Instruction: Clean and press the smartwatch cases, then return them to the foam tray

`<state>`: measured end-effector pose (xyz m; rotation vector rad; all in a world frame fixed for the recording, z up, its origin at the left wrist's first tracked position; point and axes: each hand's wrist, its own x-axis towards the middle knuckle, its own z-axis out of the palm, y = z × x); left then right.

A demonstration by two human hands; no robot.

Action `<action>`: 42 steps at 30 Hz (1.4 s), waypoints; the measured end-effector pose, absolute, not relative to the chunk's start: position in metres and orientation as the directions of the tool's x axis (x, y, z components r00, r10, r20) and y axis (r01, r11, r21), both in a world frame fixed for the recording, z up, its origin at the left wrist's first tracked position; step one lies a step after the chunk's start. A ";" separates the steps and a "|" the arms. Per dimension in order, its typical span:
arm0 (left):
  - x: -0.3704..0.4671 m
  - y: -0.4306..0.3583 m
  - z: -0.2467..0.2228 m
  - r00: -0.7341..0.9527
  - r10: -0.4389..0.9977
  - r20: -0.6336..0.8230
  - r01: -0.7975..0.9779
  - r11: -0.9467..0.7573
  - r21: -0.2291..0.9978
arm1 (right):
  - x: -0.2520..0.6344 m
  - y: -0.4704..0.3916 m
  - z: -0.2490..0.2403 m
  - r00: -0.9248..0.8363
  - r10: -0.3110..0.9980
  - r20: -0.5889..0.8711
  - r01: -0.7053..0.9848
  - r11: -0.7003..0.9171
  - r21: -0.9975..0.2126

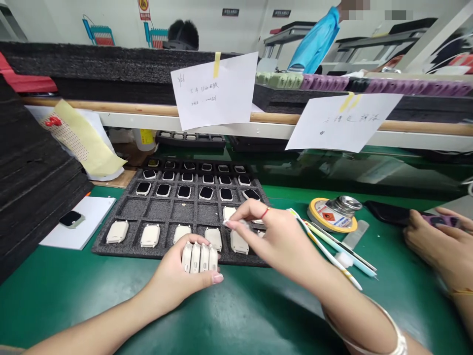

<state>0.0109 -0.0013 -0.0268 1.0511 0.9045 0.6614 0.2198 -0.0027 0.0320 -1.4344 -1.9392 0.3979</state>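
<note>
My left hand (188, 268) is wrapped round a row of several cream watch cases (200, 257), standing side by side, in front of the black foam tray (138, 250). Over the tray's right part, my right hand (264, 229) has thumb and index finger brought together near a cream case (229, 213); a small pale bit shows at the fingertips, too small to name. Cream cases (150, 235) lie in the tray's front row. Watches with dark screens (184, 192) fill its back rows. Several pockets between them, left of my right hand, hold no case.
Right of the tray lie a yellow tape roll (314, 217), a metal-topped bottle (347, 204) and pens (328, 246). Another person's hands (439, 241) are at the far right. A watch (72, 219) rests on white paper (90, 212) at left. A shelf (273, 129) crosses above.
</note>
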 end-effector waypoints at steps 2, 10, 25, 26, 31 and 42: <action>0.011 -0.002 -0.027 0.481 0.821 -0.306 -0.044 0.372 0.927 | 0.237 0.002 0.037 -0.111 0.944 0.310 0.870 0.243 -0.429; 0.008 -0.010 -0.020 0.469 0.855 -0.220 -0.001 0.250 0.968 | 0.293 0.008 0.023 -0.044 0.996 0.076 0.998 0.040 0.048; -0.001 -0.015 -0.025 0.531 0.802 0.274 0.018 -0.334 0.943 | 0.188 -0.017 0.004 -0.403 0.906 -0.133 0.021 -0.136 -0.991; 0.000 -0.015 -0.025 0.524 0.805 0.279 0.013 -0.335 0.942 | 0.187 -0.017 0.001 -0.408 0.896 -0.177 -0.016 -0.200 -0.980; 0.000 -0.015 -0.024 0.496 0.834 0.241 0.037 -0.297 0.954 | 0.182 -0.018 -0.004 -0.441 0.861 -0.254 -0.126 -0.340 -0.932; 0.001 -0.017 -0.021 0.523 0.840 0.144 0.106 -0.232 0.967 | 0.178 -0.025 -0.004 -0.436 0.875 -0.209 -0.135 -0.293 -0.946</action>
